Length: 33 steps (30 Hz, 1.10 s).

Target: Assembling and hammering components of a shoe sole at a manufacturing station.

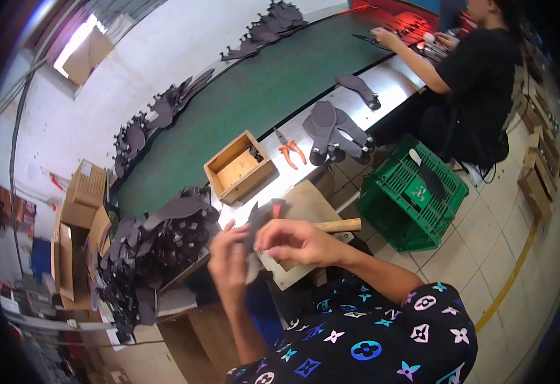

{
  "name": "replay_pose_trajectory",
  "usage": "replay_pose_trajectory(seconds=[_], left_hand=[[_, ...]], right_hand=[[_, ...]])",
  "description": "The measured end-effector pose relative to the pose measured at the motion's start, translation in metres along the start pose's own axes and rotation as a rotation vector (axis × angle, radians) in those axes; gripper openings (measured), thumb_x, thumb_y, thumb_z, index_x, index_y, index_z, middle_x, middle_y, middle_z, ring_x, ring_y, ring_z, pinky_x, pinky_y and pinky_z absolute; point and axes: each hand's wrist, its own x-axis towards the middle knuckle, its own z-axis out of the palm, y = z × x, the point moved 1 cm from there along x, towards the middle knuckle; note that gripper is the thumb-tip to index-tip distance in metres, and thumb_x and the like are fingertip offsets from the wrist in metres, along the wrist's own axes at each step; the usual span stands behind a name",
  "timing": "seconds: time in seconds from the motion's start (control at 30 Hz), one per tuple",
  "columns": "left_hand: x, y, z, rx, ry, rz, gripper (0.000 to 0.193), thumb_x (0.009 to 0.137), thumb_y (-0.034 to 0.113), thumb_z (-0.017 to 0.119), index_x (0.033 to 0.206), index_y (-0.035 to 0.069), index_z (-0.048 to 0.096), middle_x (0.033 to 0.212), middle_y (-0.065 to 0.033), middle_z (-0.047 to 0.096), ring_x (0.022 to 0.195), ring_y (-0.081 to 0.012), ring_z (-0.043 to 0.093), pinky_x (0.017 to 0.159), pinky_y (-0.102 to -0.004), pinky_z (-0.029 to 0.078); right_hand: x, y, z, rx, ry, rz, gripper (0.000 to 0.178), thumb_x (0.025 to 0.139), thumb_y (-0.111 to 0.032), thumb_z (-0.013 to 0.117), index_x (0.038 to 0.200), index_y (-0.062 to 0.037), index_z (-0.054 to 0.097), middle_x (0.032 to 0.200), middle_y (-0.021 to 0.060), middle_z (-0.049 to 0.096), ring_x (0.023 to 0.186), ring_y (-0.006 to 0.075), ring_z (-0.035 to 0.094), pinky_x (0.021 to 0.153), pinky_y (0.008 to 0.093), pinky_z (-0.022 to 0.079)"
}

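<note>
On the bench before me lie one wooden box [238, 168], one pair of orange-handled pliers [289, 151], one hammer [321, 224] and a heap of dark cut pieces [155, 246] too tangled to count. One dark cut piece [255, 225] stands between my two hands, just above the pale board [299, 269]. My left hand [228, 256] and right hand [292, 242] both pinch it, fingers curled close, neither one spread

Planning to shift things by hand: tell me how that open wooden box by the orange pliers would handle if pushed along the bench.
The wooden box would probably slide flat rather than tip: it sits low and wide on its base. Its thick board walls suggest it is stiff and fairly heavy for its size. One small dark item inside might shift. The orange pliers lie just beside it and could get nudged.
</note>
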Motion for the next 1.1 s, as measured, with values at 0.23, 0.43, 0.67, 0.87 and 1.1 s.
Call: replay_pose_trajectory(seconds=[0.23,0.43,0.67,0.87,1.1], left_hand=[[-0.071,-0.049,0.141,-0.605,0.355,-0.134,0.043,0.098,0.023,0.048,0.132,-0.004,0.044,0.138,-0.0255,0.050,0.132,-0.0351,0.046,0.112,-0.0406,0.031],[-0.141,-0.081,0.104,0.123,-0.135,0.418,0.051,0.081,0.001,0.063,0.130,-0.001,0.052,0.136,-0.0218,0.055,0.125,-0.0376,0.056,0.108,-0.0450,0.042],[-0.357,-0.251,0.094,-0.507,0.539,-0.968,0.059,0.100,0.039,0.049,0.147,0.007,0.037,0.150,-0.0116,0.040,0.138,-0.0268,0.037,0.116,-0.0381,0.024],[-0.373,-0.230,0.109,-1.331,0.753,-1.195,0.067,0.096,0.046,0.054,0.146,0.005,0.037,0.144,-0.0102,0.047,0.125,-0.0236,0.049,0.107,-0.0361,0.040],[-0.510,-0.292,0.228,0.310,0.487,-1.706,0.072,0.085,0.042,0.064,0.140,0.002,0.040,0.135,-0.0191,0.053,0.118,-0.0303,0.055,0.096,-0.0405,0.048]], right_hand=[[-0.036,0.077,0.003,-0.094,0.422,-0.014,0.011,0.093,0.002,0.053,0.103,-0.0016,0.056,0.106,0.0100,0.063,0.095,0.0169,0.062,0.087,0.0306,0.050],[-0.049,0.025,-0.031,-1.232,0.262,-0.199,0.018,0.087,0.001,0.057,0.105,0.0000,0.059,0.105,0.0175,0.063,0.093,0.0349,0.061,0.083,0.0414,0.050],[-0.040,0.042,-0.048,-1.411,0.217,0.110,0.015,0.091,-0.006,0.058,0.104,-0.0001,0.062,0.112,0.0167,0.062,0.104,0.0354,0.060,0.089,0.0422,0.049],[-0.047,0.055,-0.064,-1.640,0.186,0.114,0.015,0.095,-0.009,0.054,0.103,-0.0001,0.064,0.110,0.0157,0.063,0.103,0.0351,0.059,0.090,0.0420,0.047],[-0.041,0.050,-0.043,-1.644,-0.226,0.221,0.043,0.095,-0.024,0.060,0.128,0.0022,0.050,0.135,0.0235,0.044,0.125,0.0401,0.044,0.107,0.0451,0.035]])
